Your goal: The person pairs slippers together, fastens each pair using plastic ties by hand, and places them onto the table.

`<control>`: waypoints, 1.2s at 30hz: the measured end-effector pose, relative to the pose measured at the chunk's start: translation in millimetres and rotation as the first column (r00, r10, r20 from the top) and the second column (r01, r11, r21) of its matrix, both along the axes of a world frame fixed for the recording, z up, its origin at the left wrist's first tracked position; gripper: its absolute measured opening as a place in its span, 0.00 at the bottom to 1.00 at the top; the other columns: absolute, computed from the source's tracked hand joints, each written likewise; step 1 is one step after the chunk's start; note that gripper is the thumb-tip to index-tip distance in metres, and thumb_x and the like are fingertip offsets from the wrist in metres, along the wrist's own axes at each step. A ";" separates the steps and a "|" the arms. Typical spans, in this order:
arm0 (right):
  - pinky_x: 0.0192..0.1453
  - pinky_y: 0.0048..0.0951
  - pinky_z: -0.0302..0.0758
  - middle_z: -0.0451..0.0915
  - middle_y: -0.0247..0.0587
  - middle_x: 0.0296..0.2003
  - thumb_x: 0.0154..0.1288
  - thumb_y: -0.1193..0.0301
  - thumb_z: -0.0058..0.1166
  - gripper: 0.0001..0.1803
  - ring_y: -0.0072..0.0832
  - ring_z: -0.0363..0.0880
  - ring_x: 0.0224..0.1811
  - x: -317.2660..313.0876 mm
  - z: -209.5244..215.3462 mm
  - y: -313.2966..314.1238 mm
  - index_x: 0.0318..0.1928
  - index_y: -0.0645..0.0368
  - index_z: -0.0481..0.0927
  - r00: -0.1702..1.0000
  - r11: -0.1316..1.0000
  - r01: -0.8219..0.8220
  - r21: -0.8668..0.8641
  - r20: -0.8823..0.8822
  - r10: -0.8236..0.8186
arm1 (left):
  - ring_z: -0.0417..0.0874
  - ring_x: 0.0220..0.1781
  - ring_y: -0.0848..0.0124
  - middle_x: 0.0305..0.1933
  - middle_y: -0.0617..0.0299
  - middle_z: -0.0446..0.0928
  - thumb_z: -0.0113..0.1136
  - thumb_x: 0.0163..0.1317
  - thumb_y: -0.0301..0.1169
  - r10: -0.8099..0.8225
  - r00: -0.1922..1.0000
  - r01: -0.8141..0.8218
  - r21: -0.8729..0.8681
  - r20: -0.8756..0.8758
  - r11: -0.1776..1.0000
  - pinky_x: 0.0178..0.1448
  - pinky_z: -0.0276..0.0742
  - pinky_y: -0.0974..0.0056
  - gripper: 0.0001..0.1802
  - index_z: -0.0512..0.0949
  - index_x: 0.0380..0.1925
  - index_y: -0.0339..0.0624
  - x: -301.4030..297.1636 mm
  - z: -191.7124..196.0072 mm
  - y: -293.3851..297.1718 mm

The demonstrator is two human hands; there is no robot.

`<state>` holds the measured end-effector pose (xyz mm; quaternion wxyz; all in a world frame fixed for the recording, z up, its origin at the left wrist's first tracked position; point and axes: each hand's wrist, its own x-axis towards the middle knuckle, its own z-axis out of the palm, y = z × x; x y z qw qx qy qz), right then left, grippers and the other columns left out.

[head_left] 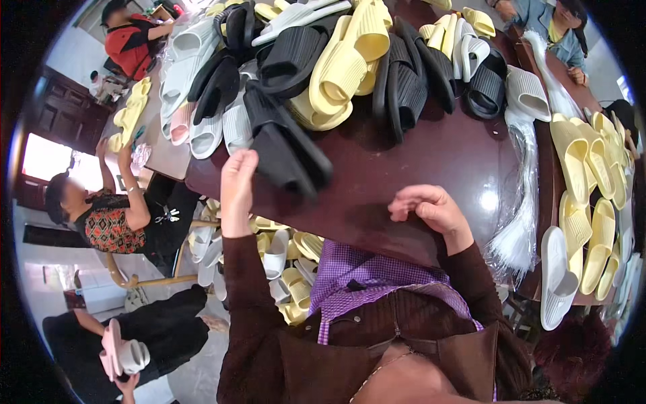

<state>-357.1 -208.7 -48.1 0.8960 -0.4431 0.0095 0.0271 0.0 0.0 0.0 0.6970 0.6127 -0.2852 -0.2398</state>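
My left hand (238,192) is raised at the table's near edge, its fingers pressed together against the side of a pair of black slippers (286,145). The pair is tilted, and its near end is smeared by motion. Over the right half of the dark red table (363,168), my right hand (434,210) hovers with fingers loosely bent and apart, nothing visible in them. Just beyond both hands lies a heap of ribbed slippers, among them a yellow pair (350,60), another black pair (404,87) and grey ones (205,135).
Bundles of clear plastic strips (518,229) hang over the table's right side. Yellow slippers (575,161) and a grey slipper (558,283) lie farther right. More slippers (296,283) are piled below the near edge. Several people work around, one at the left holding yellow slippers (131,111).
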 end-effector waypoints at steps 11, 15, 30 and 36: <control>0.51 0.30 0.75 0.79 0.41 0.46 0.58 0.71 0.58 0.25 0.31 0.79 0.46 11.2 45.0 44.3 0.55 0.68 0.72 0.689 0.320 0.539 -0.779 0.189 -0.700 | 0.71 0.31 0.78 0.32 0.61 0.76 0.57 0.65 0.32 -0.044 0.931 0.022 0.065 0.363 0.998 0.35 0.70 0.71 0.10 0.76 0.38 0.35 -187.8 32.6 -31.3; 0.51 0.29 0.74 0.79 0.39 0.44 0.59 0.75 0.56 0.18 0.26 0.77 0.45 -14.4 40.2 40.6 0.50 0.67 0.74 0.583 0.573 0.803 -0.164 0.019 -0.812 | 0.75 0.39 0.74 0.44 0.55 0.76 0.57 0.65 0.31 0.161 0.801 -0.112 -0.119 0.577 0.987 0.40 0.73 0.68 0.12 0.76 0.44 0.36 -191.8 36.7 -25.7; 0.51 0.28 0.75 0.80 0.41 0.43 0.58 0.72 0.58 0.20 0.26 0.78 0.43 -89.1 29.9 101.2 0.50 0.69 0.74 0.634 0.646 0.752 -0.135 -0.122 -0.763 | 0.77 0.49 0.64 0.48 0.53 0.77 0.52 0.67 0.33 -0.028 0.872 -0.060 -0.165 -0.488 0.985 0.56 0.72 0.59 0.18 0.73 0.50 0.30 -136.5 -25.8 34.7; 0.48 0.25 0.73 0.80 0.37 0.38 0.54 0.69 0.61 0.20 0.25 0.78 0.40 -132.4 61.3 85.4 0.46 0.66 0.77 0.554 0.545 0.697 -0.466 -0.132 -0.822 | 0.79 0.47 0.62 0.48 0.50 0.77 0.51 0.67 0.32 0.304 0.831 -0.405 -0.131 -0.466 0.905 0.55 0.74 0.56 0.17 0.73 0.49 0.28 -95.9 -5.9 58.2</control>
